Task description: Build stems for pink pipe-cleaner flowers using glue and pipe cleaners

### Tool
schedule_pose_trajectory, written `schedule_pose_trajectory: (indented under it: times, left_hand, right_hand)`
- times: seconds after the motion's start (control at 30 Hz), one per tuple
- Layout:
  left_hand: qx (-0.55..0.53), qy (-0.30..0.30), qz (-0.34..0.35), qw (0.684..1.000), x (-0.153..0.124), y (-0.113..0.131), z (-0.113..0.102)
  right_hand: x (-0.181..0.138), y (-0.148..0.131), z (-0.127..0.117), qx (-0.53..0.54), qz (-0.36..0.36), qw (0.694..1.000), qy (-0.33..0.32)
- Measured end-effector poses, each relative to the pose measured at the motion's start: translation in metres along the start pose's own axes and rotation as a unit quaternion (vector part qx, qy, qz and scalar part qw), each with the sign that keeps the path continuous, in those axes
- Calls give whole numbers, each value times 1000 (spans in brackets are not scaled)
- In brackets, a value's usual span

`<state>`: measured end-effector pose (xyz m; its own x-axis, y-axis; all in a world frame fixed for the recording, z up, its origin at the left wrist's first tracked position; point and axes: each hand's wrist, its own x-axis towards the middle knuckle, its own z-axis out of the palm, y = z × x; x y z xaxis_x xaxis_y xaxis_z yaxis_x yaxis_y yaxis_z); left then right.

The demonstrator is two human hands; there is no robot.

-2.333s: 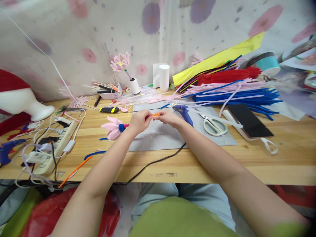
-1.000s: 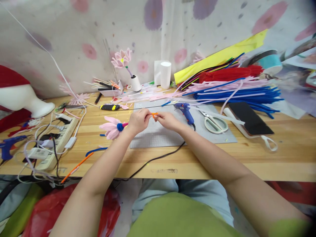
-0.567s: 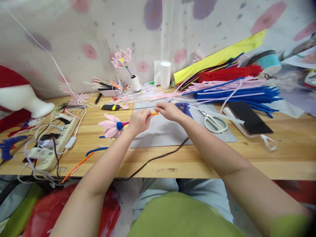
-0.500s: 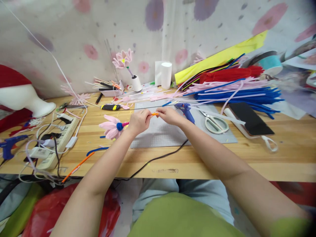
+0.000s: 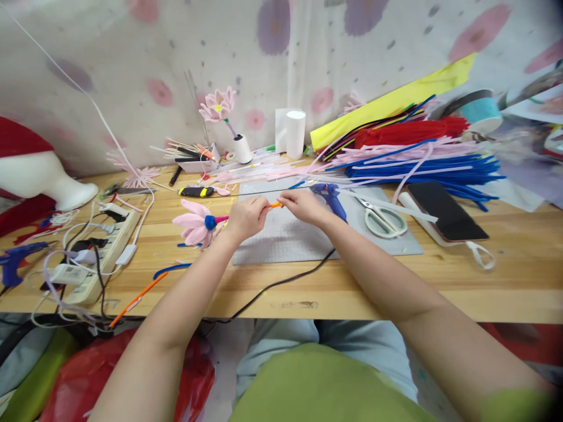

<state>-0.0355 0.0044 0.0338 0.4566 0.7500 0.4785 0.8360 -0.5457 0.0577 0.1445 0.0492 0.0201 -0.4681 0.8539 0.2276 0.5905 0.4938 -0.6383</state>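
Note:
My left hand point(image 5: 249, 218) is closed around the stem of a pink pipe-cleaner flower point(image 5: 193, 223). Its petals point left, and a blue band and a magenta stretch of stem lead into my fist. Between the two hands shows a short orange fuzzy piece point(image 5: 277, 204), gripped by my left fingertips on one side. My right hand point(image 5: 304, 206) pinches the other end of this orange piece. The rest of the stem is hidden inside my left hand. Both hands are above the grey cutting mat point(image 5: 281, 249).
Right of my hands lie a blue glue gun point(image 5: 332, 199), scissors point(image 5: 385, 220) and a phone point(image 5: 446, 211). Pipe-cleaner bundles point(image 5: 426, 173) are heaped behind. A finished flower point(image 5: 219, 106) stands at the back. A power strip point(image 5: 108, 252) with tangled cords occupies the left; a black cable point(image 5: 281, 282) crosses the front.
The flower head has turned slightly and shifted a little left and up. Both hands keep nearly the same place and the same grip on the orange piece.

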Motion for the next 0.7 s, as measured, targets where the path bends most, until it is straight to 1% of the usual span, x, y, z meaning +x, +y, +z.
schedule_pose_trajectory:
  times: [0.07, 0.17, 0.27, 0.33, 0.4, 0.47, 0.57, 0.63, 0.7]
  left_hand:
    - [10, 15, -21, 1000, 0, 0, 3]
    - [36, 24, -50, 998, -1, 0, 9]
    - [53, 6, -35, 998, 0, 0, 11]
    - [51, -1, -18, 999, 1, 1, 9]
    - [42, 4, -4, 999, 2, 1, 6]
    - [34, 15, 5, 999, 2, 2, 5]
    - [29, 36, -6, 999, -1, 1, 8]
    - [34, 47, -28, 998, -3, 1, 11]
    - [45, 47, -40, 997, -4, 1, 12]
  right_hand:
    - [-11, -1, 10, 5, -1, 1000, -23]
    - [-25, -12, 12, -9, -49, 998, -37]
    - [-20, -18, -3, -41, -71, 997, -6]
    - [-9, -13, -13, -48, -63, 996, 28]
    - [1, -5, -15, -43, -49, 997, 41]
    - [4, 2, -9, -35, -33, 999, 21]
    - [-7, 0, 5, -30, -20, 999, -17]
    - [-18, -8, 9, -37, -40, 998, -22]
    - [-23, -17, 5, -56, -71, 996, -16]
